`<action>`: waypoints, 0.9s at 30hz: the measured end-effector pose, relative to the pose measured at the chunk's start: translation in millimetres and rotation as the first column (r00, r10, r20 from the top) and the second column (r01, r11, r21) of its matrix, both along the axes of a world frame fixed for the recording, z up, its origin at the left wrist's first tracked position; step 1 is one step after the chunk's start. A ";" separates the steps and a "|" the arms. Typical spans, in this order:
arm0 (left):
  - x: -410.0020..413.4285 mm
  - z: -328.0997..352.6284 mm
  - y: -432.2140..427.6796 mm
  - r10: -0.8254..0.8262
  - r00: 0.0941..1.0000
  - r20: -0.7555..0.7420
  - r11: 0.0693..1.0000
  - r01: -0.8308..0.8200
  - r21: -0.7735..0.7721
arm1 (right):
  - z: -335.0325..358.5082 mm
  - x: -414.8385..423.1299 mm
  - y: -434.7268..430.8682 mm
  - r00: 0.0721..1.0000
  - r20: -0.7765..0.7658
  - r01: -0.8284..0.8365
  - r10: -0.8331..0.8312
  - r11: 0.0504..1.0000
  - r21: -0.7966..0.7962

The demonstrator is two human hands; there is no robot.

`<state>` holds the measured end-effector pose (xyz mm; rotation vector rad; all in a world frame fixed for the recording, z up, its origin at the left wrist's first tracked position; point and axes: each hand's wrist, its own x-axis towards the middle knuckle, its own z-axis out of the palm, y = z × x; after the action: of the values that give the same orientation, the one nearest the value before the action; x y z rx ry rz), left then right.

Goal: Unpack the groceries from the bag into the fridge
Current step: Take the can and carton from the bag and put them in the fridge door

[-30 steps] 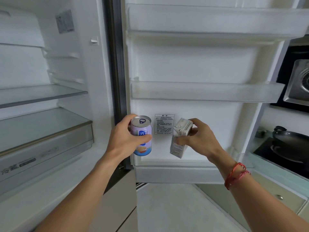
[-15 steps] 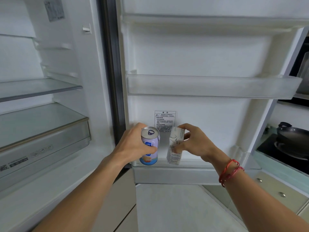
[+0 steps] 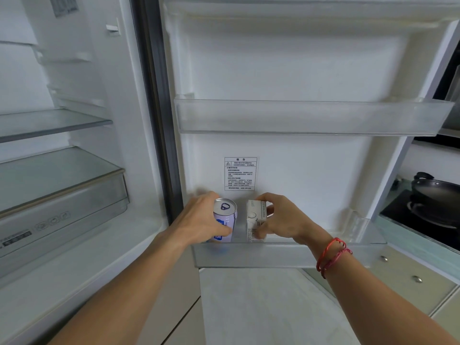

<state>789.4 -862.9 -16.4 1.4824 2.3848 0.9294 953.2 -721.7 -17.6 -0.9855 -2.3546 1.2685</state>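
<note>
My left hand (image 3: 204, 221) grips a purple drink can (image 3: 224, 215) with a silver top, held upright inside the lowest door bin (image 3: 286, 256) of the open fridge door. Just to its right, my right hand (image 3: 281, 220) holds a small white carton (image 3: 255, 217), also upright in the same bin. Both items sit low behind the bin's clear front wall, side by side with a small gap between them. The grocery bag is not in view.
A clear middle door bin (image 3: 311, 118) hangs above with nothing in it. The fridge interior at left has glass shelves (image 3: 49, 123) and a drawer (image 3: 62, 200). A black wok (image 3: 433, 195) sits on a stove at right; cabinet drawers (image 3: 403, 272) are below it.
Both hands have lowered the can and the carton from in front of the door down into the lowest door bin. My view has moved closer to the door.
</note>
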 end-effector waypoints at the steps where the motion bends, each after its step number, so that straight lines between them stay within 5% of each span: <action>1: 0.0 -0.6 0.0 0.001 1.000 -0.005 1.000 -0.001 -0.007 | -2.0 -0.5 0.1 1.000 -0.003 0.001 -0.001 1.000 -0.009; 18: -0.6 -3.8 -1.3 0.038 0.999 -0.009 0.999 -0.038 -0.036 | -5.0 -1.5 6.0 0.996 -0.018 -0.087 0.087 0.996 -0.013; 27: -2.8 -5.3 -1.3 0.001 1.000 -0.018 1.000 -0.001 0.011 | -10.4 -4.9 -3.0 0.999 0.029 -0.028 0.025 0.990 0.138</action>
<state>786.6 -864.2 -21.7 1.5002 2.3973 0.9348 948.3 -724.7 -28.0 -0.9365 -2.4466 1.0902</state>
